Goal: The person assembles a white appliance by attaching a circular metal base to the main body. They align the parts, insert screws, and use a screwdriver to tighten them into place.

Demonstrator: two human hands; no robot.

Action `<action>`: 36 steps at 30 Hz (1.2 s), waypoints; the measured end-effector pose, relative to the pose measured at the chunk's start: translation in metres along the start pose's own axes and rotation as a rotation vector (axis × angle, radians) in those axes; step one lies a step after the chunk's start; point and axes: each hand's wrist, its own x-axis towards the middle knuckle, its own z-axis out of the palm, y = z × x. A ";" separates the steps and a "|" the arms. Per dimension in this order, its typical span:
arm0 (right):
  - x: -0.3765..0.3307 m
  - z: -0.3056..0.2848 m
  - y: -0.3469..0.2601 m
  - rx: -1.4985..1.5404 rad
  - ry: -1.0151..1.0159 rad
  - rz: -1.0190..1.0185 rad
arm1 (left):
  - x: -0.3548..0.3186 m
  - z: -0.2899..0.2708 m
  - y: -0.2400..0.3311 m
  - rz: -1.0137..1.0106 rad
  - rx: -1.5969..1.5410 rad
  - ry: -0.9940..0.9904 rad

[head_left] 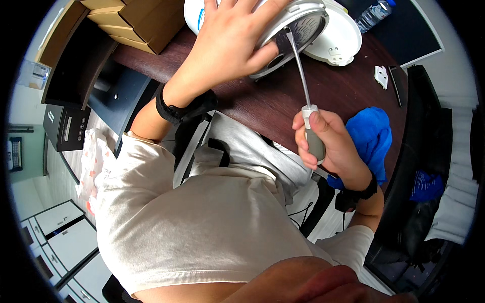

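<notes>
On the far left were some white drawers (70,241). Next to the right was a black box (64,127). A few brown boxes (139,25) were stacked up by the left end of the dark red-brown desk (247,108).

Then came the left grip (240,33). It held on to the white machine (307,29), with its fingers spread over the top and its thumb bent by the open front. Some fingertips were cut off by the edge of the view. The white machine was on the desk, right under this grip, and its round front had a dark part with lots of slits.

The thin metal end of the screwdriver (308,108) pointed up to the rim of that round front. I could not tell if it touched a screw. The right grip (328,136) was closed around the screwdriver's grey and white handle, well apart from the left grip, with the thumb along the handle.

A white cover (337,40) lay just beside the machine. Right of the right grip was a bunched-up blue cloth (371,131). Farther back was a clear bottle (373,17) with a blue cap. Last came a little white piece (381,77) on the desk.
</notes>
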 end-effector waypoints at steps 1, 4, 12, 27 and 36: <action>0.000 0.002 0.002 0.103 -0.035 0.015 | 0.001 0.001 0.000 0.001 -0.002 0.002; 0.001 -0.009 0.002 0.075 -0.054 0.023 | 0.002 -0.003 0.003 -0.017 -0.015 -0.019; -0.009 -0.020 -0.022 -1.333 0.535 -0.524 | -0.004 -0.004 0.003 -0.047 -0.038 -0.030; -0.006 -0.021 -0.042 -1.678 0.700 -0.764 | -0.008 0.002 -0.003 -0.022 -0.027 0.006; -0.006 -0.020 -0.049 -1.545 0.538 -0.716 | -0.005 0.002 -0.001 -0.012 -0.010 0.016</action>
